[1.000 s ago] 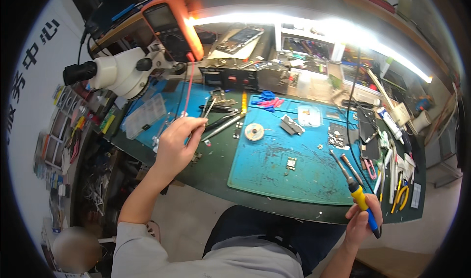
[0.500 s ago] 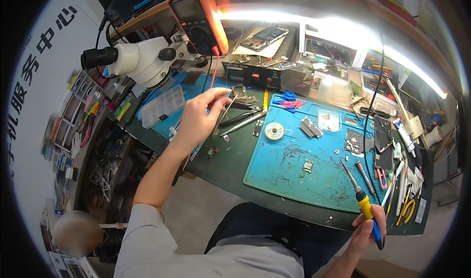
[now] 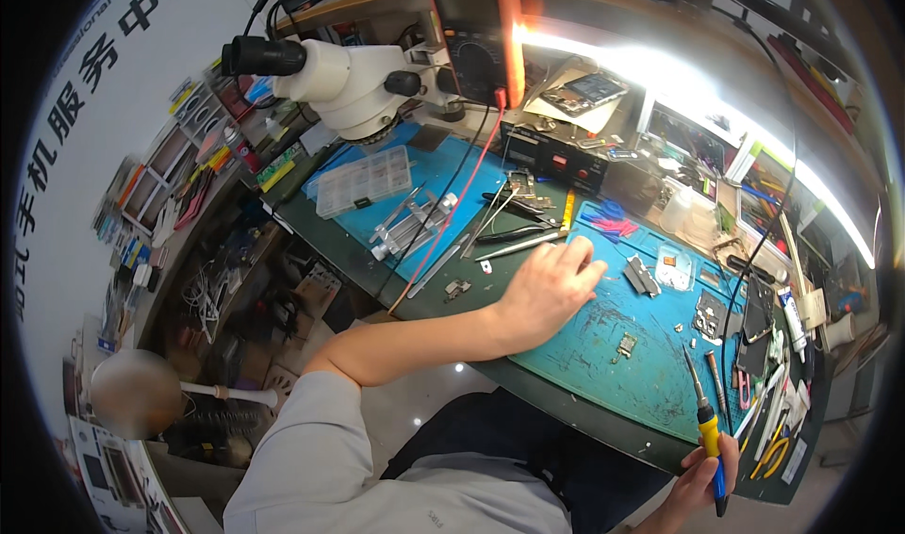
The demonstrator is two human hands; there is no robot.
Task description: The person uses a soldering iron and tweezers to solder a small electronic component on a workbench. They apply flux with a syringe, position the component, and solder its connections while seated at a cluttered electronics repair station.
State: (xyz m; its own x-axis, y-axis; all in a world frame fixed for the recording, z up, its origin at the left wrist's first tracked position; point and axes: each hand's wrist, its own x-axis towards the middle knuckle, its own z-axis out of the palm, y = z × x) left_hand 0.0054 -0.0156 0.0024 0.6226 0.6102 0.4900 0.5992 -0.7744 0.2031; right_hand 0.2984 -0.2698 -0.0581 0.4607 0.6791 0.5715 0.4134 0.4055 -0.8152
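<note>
Our right hand (image 3: pixel 705 473) closes around the grip of a soldering iron (image 3: pixel 709 430) with a yellow and blue handle, held near the lower right corner of the blue work mat (image 3: pixel 575 360), its metal tip pointing away from us. Our left hand (image 3: pixel 550 294) reaches across the left part of the mat with its back toward us and its fingers curled in; we cannot tell whether anything sits between the fingertips, or whether they touch the mat. Just right of the left hand we see a dark grey rectangular module (image 3: pixel 641 278), with an open clear plastic box (image 3: pixel 674 268) beside it, and a small circuit board (image 3: pixel 626 345) lies nearer to us on the mat. Beside the iron's tip is a slim screwdriver (image 3: pixel 717 381), and farther right are yellow-handled pliers (image 3: pixel 776 457) and a white tube (image 3: pixel 794 322). Left of the mat, on the dark green surface (image 3: pixel 575 400), we have black-handled pliers (image 3: pixel 518 233); beyond them, on another blue mat, are a metal clamp fixture (image 3: pixel 415 228) and a clear compartment box (image 3: pixel 364 183). Toward the back stand a white microscope (image 3: pixel 330 77), an orange-cased multimeter (image 3: pixel 474 53) with a red lead (image 3: pixel 459 213), and a black bench power unit (image 3: pixel 551 160).
</note>
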